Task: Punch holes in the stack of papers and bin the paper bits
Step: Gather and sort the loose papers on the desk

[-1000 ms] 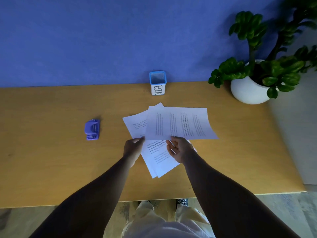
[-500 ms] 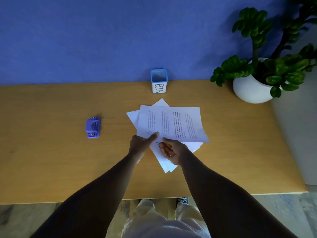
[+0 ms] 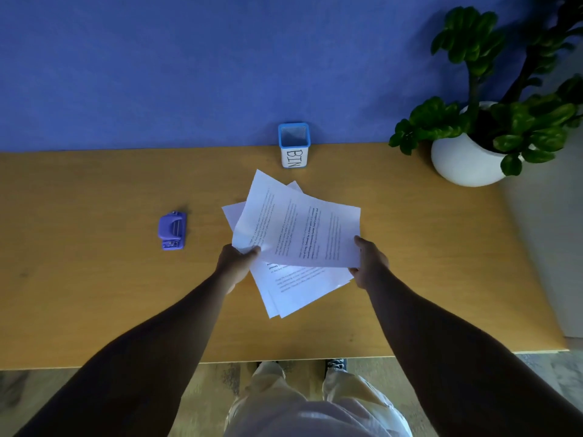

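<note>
The papers are held just above the middle of the counter, still fanned out and nowhere near squared up, so nothing's been punched yet. The top sheet is pinched at its near left corner by the left hand and gripped at its near right corner by the right hand, while the lower sheets are splayed out toward the near edge. Looks like the step in hand is gathering, and it'd be done best if the sheets were all picked up together and tapped on the counter along one edge until flush, otherwise the holes won't line up. The punch is parked off to the left, well apart from the papers, so it'll have to be fetched or the stack carried over. The bin is set at the far edge, just beyond the sheets, nothing blocking it. A plant sits in the far right corner, out of the way.
</note>
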Available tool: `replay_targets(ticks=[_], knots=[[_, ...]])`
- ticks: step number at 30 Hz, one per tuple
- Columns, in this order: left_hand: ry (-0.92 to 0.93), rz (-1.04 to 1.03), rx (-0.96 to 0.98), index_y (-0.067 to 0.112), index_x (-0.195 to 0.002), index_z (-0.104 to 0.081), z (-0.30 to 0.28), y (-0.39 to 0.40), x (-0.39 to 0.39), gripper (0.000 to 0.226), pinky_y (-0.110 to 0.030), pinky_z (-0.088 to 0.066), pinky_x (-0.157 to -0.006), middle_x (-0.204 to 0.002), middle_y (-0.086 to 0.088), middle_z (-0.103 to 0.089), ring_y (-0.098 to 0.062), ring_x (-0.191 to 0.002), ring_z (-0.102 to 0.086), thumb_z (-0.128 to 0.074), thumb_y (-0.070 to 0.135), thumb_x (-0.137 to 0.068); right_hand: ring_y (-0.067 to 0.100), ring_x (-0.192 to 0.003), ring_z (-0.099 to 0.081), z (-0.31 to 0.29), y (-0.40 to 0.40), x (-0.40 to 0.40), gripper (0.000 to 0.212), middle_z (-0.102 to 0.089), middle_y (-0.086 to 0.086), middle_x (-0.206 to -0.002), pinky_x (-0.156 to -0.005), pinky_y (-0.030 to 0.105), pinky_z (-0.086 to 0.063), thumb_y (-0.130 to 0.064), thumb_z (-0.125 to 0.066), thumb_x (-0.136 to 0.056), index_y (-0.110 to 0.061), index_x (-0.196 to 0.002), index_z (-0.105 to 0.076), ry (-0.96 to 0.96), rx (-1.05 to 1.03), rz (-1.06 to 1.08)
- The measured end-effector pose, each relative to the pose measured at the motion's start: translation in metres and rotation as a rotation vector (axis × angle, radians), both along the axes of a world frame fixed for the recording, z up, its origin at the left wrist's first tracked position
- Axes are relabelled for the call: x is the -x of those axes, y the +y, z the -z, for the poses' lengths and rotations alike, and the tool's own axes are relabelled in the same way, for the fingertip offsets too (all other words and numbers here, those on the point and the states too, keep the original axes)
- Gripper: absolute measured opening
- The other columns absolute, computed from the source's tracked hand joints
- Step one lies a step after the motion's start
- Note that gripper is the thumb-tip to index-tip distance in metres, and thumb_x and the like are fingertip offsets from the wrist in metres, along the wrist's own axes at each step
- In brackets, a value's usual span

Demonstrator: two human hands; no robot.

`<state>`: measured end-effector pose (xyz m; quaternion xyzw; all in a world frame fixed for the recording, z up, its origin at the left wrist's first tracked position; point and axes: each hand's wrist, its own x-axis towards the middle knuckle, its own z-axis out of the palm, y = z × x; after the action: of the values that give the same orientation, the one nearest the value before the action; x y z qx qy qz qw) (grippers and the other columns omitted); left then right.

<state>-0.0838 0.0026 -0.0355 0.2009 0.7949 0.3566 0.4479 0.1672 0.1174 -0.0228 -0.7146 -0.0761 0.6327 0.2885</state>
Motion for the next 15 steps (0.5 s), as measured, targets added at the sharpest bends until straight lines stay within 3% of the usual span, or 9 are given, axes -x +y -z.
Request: replay_targets(ticks=[2, 5, 8, 9, 12, 15], knots=[[0.022, 0.027, 0.028, 0.013, -0.113, -0.07, 0.0, -0.001, 0.006, 0.026, -0.024, -0.05, -0.069, -0.101, -0.002, -0.072, -0.015, -0.083, -0.067, -0.069, 0.026, -0.09, 0.029, -0.09, -0.065, 0.004, 0.004, -0.005, 0.025, -0.068, 0.01, -0.097, -0.082, 0.042, -0.056, -0.025, -0.08, -0.076, -0.013, -0.091, -0.064, -0.05, 0.01, -0.076], [0.033, 0.029, 0.039, 0.013, -0.111, -0.07, 0.0, 0.0, 0.011, 0.026, -0.019, -0.047, -0.063, -0.101, -0.001, -0.072, -0.013, -0.081, -0.065, -0.07, 0.027, -0.09, 0.027, -0.086, -0.063, 0.006, 0.007, -0.007, 0.013, -0.068, 0.017, -0.107, -0.081, 0.039, -0.054, -0.021, -0.071, -0.086, -0.012, -0.086, -0.062, -0.153, -0.024, -0.256], [-0.008, -0.003, 0.017, 0.012, -0.103, -0.069, 0.0, 0.001, 0.011, 0.023, -0.026, -0.048, -0.072, -0.102, -0.004, -0.071, -0.02, -0.09, -0.066, -0.071, 0.03, -0.09, 0.025, -0.087, -0.061, 0.009, 0.007, -0.005, 0.021, -0.064, 0.02, -0.122, -0.076, 0.037, -0.055, -0.012, -0.057, -0.092, -0.003, -0.11, -0.065, -0.188, -0.075, -0.349], [-0.032, -0.018, 0.009, 0.011, -0.101, -0.07, -0.001, 0.001, 0.009, 0.023, -0.029, -0.048, -0.076, -0.104, -0.004, -0.07, -0.02, -0.093, -0.066, -0.071, 0.031, -0.09, 0.026, -0.091, -0.063, 0.007, 0.006, -0.005, 0.021, -0.064, 0.02, -0.123, -0.076, 0.038, -0.056, -0.009, -0.057, -0.091, -0.002, -0.109, -0.064, -0.202, -0.064, -0.332], [-0.124, -0.061, -0.039, 0.012, -0.118, -0.071, -0.002, 0.0, 0.002, 0.031, -0.027, -0.05, -0.082, -0.114, -0.001, -0.069, -0.017, -0.102, -0.065, -0.071, 0.028, -0.091, 0.03, -0.093, -0.063, 0.006, -0.002, -0.004, 0.006, -0.065, 0.02, -0.102, -0.071, 0.039, -0.054, 0.0, -0.061, -0.086, -0.006, -0.088, -0.06, -0.094, 0.021, -0.252], [-0.175, -0.07, -0.059, 0.019, -0.12, -0.07, -0.003, -0.001, -0.006, 0.033, -0.021, -0.051, -0.072, -0.107, 0.008, -0.069, -0.007, -0.094, -0.065, -0.073, 0.032, -0.089, 0.026, -0.081, -0.063, 0.002, -0.011, -0.002, 0.024, -0.063, 0.013, -0.094, -0.058, 0.034, -0.054, 0.007, -0.065, -0.081, -0.004, -0.101, -0.059, -0.011, 0.09, -0.459]])
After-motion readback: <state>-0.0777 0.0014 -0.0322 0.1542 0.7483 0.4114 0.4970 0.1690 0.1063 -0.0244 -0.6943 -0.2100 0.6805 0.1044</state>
